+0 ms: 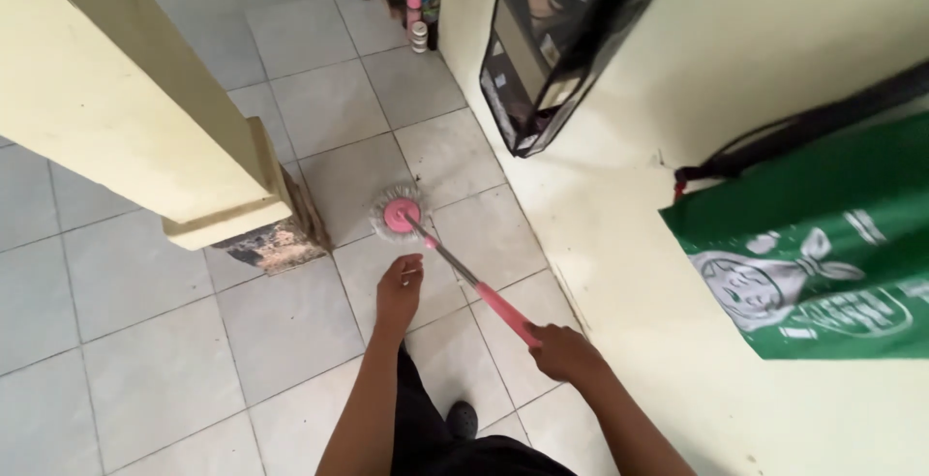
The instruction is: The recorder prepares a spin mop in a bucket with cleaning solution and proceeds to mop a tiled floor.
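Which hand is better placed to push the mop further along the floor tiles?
The right hand, probably: it grips the pink mop handle. The left hand hangs open beside the shaft, apparently holding nothing.

Mop handle [474, 282]: pink plastic over seemingly bare metal; tiles [290, 321] matt.

— How does the right hand [564, 350] sit?

— Fist closed, knuckles up, thumb side turned away from the body. Its forearm runs back from the wrist toward the lower right, nearly straight.

— And the left hand [399, 292]?

— Ahead of the right one and off to its left, well apart from it. Fingers loosely curled, pointing forward, back of the hand upward, nothing between them. The left forearm stretches long and straight behind the wrist.
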